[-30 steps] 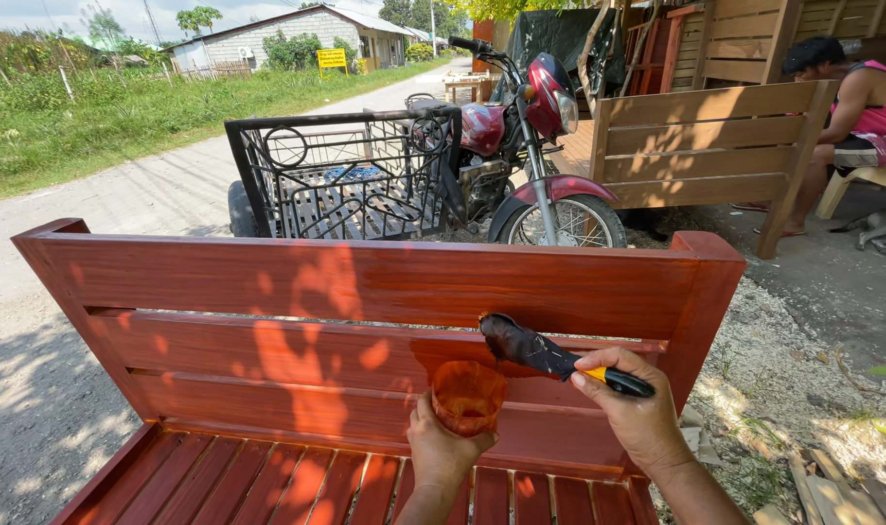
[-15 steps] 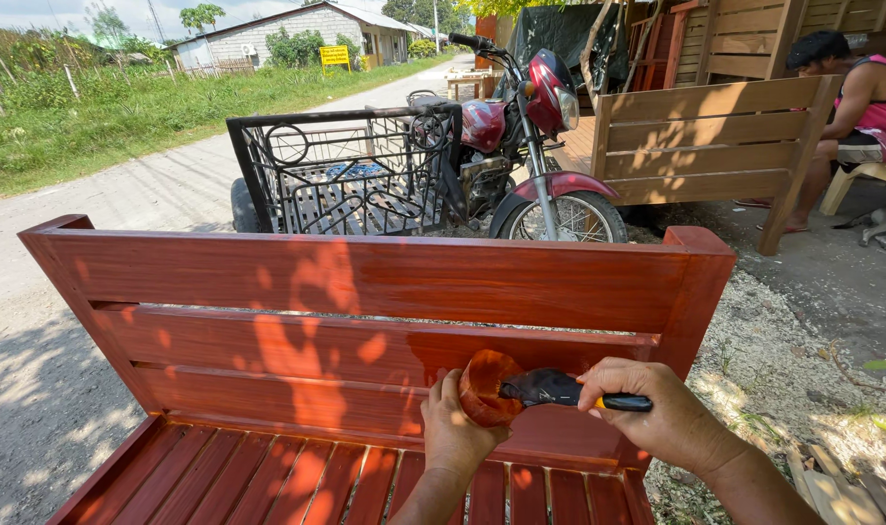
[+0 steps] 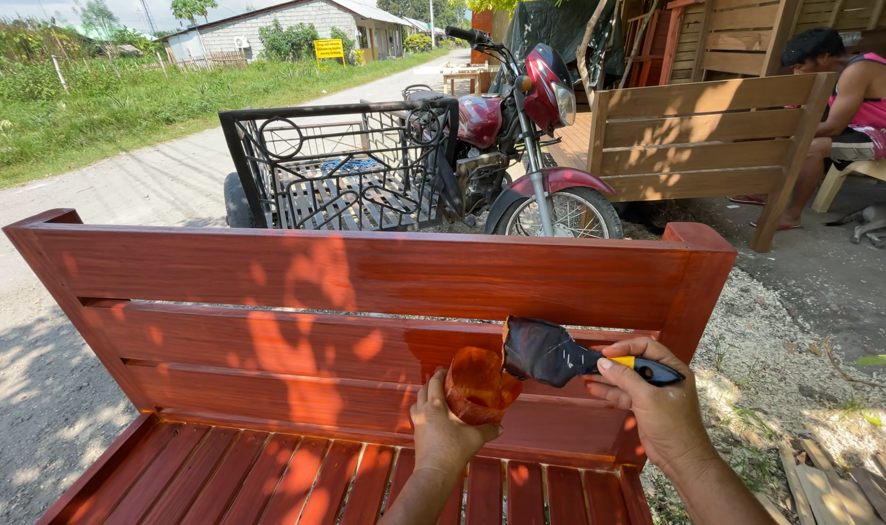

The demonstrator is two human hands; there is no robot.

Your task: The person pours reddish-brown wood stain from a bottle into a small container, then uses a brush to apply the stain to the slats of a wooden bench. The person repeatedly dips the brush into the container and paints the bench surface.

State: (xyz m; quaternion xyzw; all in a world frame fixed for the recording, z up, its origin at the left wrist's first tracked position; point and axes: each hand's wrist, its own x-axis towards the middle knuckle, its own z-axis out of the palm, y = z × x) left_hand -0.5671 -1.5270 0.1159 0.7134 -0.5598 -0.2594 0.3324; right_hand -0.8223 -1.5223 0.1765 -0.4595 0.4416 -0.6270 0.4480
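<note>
Both hands are working close together at the red bench (image 3: pixel 365 282); the left hand (image 3: pixel 448 433) is gripping a stain cup (image 3: pixel 479 385); the right hand (image 3: pixel 657 408) is clamping a paintbrush (image 3: pixel 560 355) beside its rim; tilting the cup risks drips on finished slats.

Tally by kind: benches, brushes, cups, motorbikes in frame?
Wooden benches: 2, red bench and unpainted bench
Paintbrush: 1, in right hand
Stain cup: 1, in left hand
Motorbike: 1
Total: 5
</note>
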